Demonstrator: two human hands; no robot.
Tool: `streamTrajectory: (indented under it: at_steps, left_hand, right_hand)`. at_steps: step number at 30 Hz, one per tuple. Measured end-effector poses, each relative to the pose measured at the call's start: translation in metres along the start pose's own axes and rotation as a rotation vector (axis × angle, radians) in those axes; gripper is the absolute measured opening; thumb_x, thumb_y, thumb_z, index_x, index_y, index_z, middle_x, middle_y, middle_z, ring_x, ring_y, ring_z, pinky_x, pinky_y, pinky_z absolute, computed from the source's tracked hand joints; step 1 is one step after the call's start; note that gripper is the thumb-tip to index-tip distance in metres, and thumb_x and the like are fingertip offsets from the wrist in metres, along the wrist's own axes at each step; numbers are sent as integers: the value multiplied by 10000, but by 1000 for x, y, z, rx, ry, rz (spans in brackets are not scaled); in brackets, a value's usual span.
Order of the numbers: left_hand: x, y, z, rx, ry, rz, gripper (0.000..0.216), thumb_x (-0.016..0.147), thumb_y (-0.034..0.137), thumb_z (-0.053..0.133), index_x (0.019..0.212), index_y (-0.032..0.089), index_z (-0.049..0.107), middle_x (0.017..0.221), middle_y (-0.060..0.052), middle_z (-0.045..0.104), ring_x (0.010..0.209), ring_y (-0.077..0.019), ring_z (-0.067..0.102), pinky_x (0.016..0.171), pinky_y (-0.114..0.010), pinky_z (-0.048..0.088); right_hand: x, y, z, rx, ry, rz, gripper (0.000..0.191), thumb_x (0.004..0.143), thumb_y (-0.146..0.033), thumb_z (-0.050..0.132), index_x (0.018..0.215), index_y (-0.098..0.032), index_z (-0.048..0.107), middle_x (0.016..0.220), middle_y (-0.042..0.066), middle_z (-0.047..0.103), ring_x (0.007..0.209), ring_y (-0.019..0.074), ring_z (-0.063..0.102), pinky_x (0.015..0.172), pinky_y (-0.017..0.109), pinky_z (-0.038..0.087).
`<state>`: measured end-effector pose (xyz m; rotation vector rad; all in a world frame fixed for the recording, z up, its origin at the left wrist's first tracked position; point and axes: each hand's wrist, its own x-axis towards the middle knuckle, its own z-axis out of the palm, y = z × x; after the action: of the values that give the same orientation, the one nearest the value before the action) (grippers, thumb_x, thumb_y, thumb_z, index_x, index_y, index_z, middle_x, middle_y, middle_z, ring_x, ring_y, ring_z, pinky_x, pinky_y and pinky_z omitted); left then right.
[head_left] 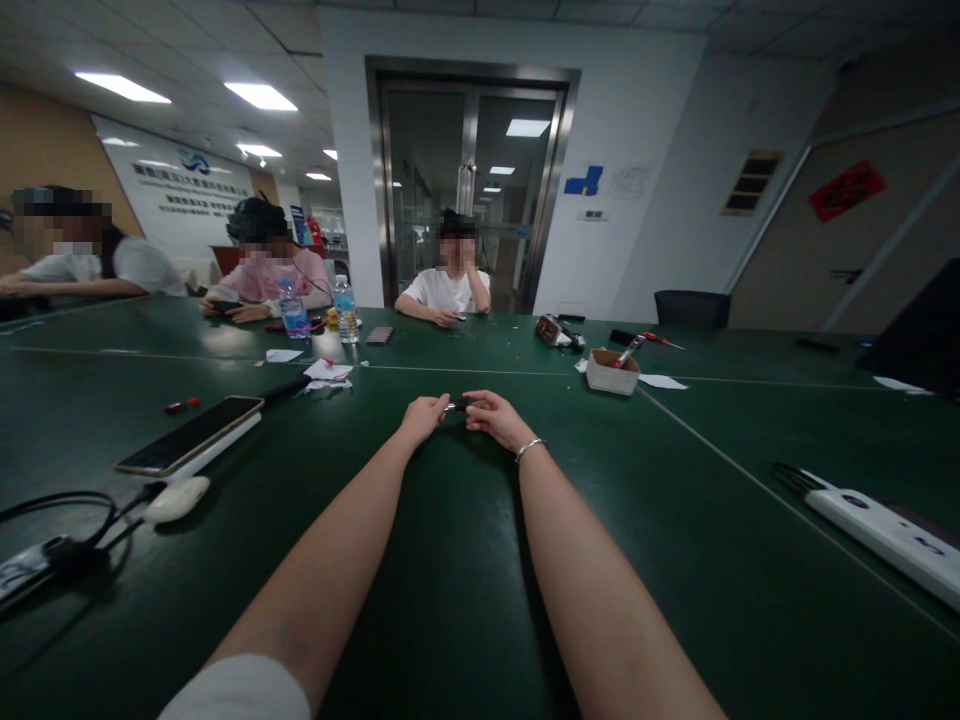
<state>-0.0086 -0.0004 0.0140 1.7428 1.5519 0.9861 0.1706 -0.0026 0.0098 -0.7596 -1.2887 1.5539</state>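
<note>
Both my arms stretch forward over the dark green table. My left hand and my right hand meet at the middle, fingers pinched on a small dark object held between them just above the tabletop. What the object is I cannot make out. A thin bracelet circles my right wrist.
A phone on a white slab lies left, with a white mouse-like item and black cables. A small cardboard box with tools stands right of centre; a white power strip far right. Three people sit across with water bottles.
</note>
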Motion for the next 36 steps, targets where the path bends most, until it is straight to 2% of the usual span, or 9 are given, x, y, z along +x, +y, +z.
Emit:
streamTrajectory:
  at_steps: [8,16,22,26,30,34,36]
  left_hand:
    - [2,-2,2,-54,21,-8,473,781,542,403,505,176,520,434,20,458,442,-116,432,502,-251,311]
    - [1,-4,8,-329,-24,33,313,727,459,548,683,149,562,572,10,519,511,-98,478,479,-221,389]
    - [-6,0,4,-514,-63,111,356,603,370,702,877,170,596,851,-38,613,706,-120,564,562,-214,457]
    - [-7,1,2,-571,-62,44,339,642,405,668,871,164,599,868,-48,623,760,-129,584,602,-215,461]
    - [-6,3,2,-590,-56,37,352,629,353,693,914,169,598,951,-65,629,814,-139,598,635,-225,475]
    - [-4,4,4,-589,-66,-59,300,733,401,595,887,143,593,778,-48,614,628,-104,585,542,-212,454]
    - [-4,4,4,-563,-63,-51,266,738,366,596,864,132,595,714,-30,589,583,-86,555,513,-191,433]
  right_hand:
    - [-1,0,2,-2,5,-21,350,651,-67,702,966,-175,595,701,-34,579,558,80,607,564,241,550]
    - [0,-5,7,-60,117,75,100,808,-182,617,853,-119,554,574,30,632,476,83,581,511,212,539]
    - [2,-5,9,-95,144,90,229,839,-291,588,704,-122,514,507,43,612,408,77,542,434,190,512]
    - [2,-5,9,-82,125,85,222,836,-282,593,700,-118,528,536,51,623,424,77,554,461,195,524]
    - [1,-5,9,-75,124,83,196,819,-277,616,732,-115,547,560,55,629,443,82,566,480,203,530]
    - [1,-5,9,-71,121,81,180,819,-266,616,749,-112,554,568,55,629,456,85,574,493,208,532]
    - [1,-5,9,-76,124,87,168,828,-253,604,755,-112,553,563,53,628,448,82,572,491,203,528]
